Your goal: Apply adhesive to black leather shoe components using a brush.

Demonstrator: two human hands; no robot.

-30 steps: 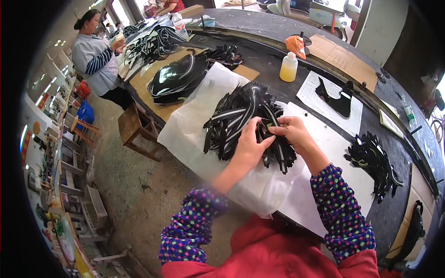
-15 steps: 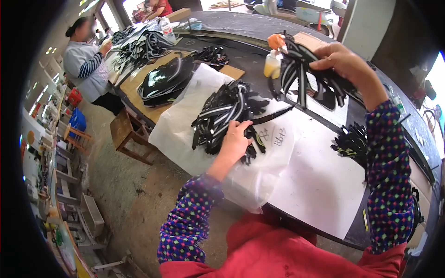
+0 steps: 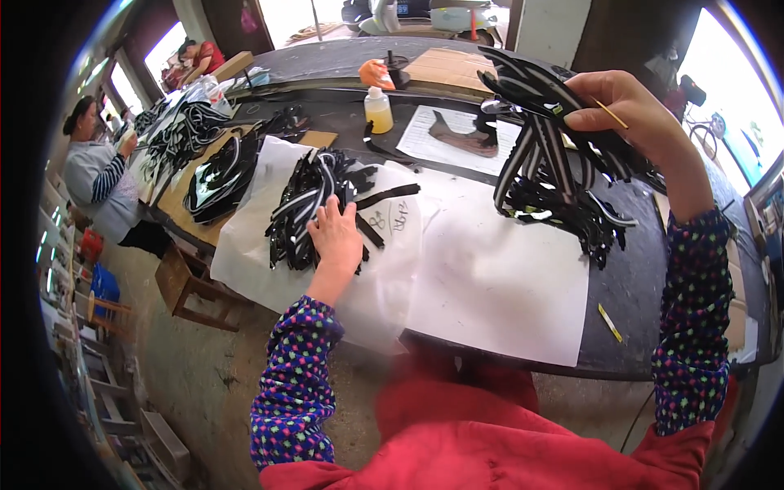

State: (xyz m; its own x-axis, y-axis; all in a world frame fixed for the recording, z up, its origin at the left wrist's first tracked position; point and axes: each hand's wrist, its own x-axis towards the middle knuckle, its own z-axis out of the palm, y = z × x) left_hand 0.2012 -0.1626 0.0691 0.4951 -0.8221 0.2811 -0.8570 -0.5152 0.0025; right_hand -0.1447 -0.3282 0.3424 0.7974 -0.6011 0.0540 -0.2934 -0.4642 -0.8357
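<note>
My left hand [image 3: 336,237] lies with fingers apart on a pile of black strips [image 3: 296,214], some with grey stripes. The pile rests on a translucent white sheet [image 3: 237,282]. One loose black strip [image 3: 388,194] sticks out to the right of these fingertips. Raised at the right, my right hand [image 3: 608,102] is closed round a bundle of black grey-striped strips [image 3: 535,98]. A thin yellowish stick [image 3: 612,115] pokes out between its fingers. Strips hang from the bundle over another heap of black pieces [image 3: 563,220]; where the two part I cannot tell.
White paper [image 3: 498,302] covers the dark table's front. Beyond stand a bottle of yellow liquid [image 3: 378,112], an orange cloth-like item [image 3: 376,73] and a written sheet [image 3: 425,139] bearing a dark curved piece. A yellow cutter-like tool [image 3: 610,323] lies right. A co-worker [image 3: 102,175] stands left.
The view has swung to the right. My left hand has let go of the black strip, which now lies on the sheet. The right hand still holds its bundle, now over the right heap.
</note>
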